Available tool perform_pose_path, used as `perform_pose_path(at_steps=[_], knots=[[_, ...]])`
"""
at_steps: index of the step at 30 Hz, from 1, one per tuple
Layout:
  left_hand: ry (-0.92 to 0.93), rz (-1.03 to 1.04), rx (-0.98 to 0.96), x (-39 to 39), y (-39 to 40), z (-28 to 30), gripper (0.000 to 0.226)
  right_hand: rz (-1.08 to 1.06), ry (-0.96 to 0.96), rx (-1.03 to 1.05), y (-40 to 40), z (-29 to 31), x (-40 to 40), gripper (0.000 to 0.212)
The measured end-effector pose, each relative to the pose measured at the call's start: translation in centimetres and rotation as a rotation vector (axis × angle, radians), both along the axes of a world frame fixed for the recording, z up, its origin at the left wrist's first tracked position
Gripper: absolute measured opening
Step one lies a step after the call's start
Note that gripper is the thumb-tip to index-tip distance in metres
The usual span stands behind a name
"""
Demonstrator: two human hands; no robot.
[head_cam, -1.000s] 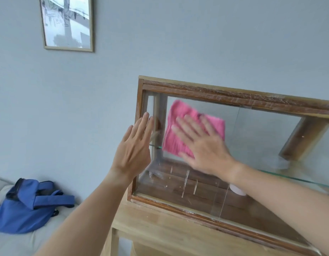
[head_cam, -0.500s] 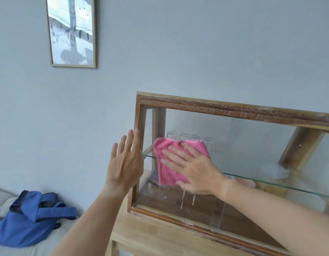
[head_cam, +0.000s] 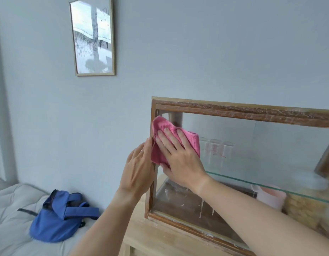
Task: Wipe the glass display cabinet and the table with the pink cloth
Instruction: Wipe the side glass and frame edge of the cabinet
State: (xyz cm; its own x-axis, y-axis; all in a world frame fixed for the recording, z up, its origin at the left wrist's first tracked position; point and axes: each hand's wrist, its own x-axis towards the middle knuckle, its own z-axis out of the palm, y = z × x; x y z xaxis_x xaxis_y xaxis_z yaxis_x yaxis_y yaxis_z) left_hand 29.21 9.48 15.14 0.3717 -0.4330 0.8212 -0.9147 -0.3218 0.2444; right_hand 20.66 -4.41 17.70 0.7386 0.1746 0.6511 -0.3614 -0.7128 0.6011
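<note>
A pink cloth [head_cam: 175, 143] is being pressed flat against the front pane of a glass display cabinet [head_cam: 243, 111], near its upper left corner, so that the glass is being rubbed with even pressure. The right hand [head_cam: 180, 156] is being held open, fingers spread over the cloth, not gripping it. The left hand [head_cam: 138, 169] is being laid open against the cabinet's left wooden post, probably to steady it. The cabinet is being carried by a pale wooden tabletop [head_cam: 152, 241], not yet being wiped.
</note>
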Motion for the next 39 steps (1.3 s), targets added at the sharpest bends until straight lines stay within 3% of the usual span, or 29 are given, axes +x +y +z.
perform_pose_path(at_steps=[6, 9, 14, 22, 28, 33, 39], knots=[[-0.043, 0.119, 0.014, 0.2, -1.0, -1.2, 0.06, 0.008, 0.245, -0.127, -2.8, -2.5, -3.5, 0.081], [-0.018, 0.184, 0.02, -0.4, -1.4, -1.5, 0.061, -0.002, 0.203, -0.14, -3.5, -1.7, -4.8, 0.083], [0.028, 0.095, -0.007, -0.1, -1.5, -2.1, 0.066, -0.072, -0.042, -0.077, -2.4, 4.8, -3.8, 0.082], [0.03, 0.146, 0.003, 0.0, -1.4, -1.5, 0.064, -0.046, 0.026, -0.159, -3.2, 5.5, -4.0, 0.082], [0.031, 0.154, 0.009, 0.5, -1.5, -1.5, 0.067, -0.094, -0.124, -0.083, -4.9, 3.8, -9.0, 0.079], [0.029, 0.18, 0.018, -0.1, -1.6, -1.6, 0.074, -0.029, -0.048, -0.078, -3.0, 4.8, -4.2, 0.076], [0.012, 0.154, -0.01, -0.6, -1.3, -1.6, 0.062, -0.019, -0.023, -0.031, -0.7, 2.9, -0.4, 0.076]])
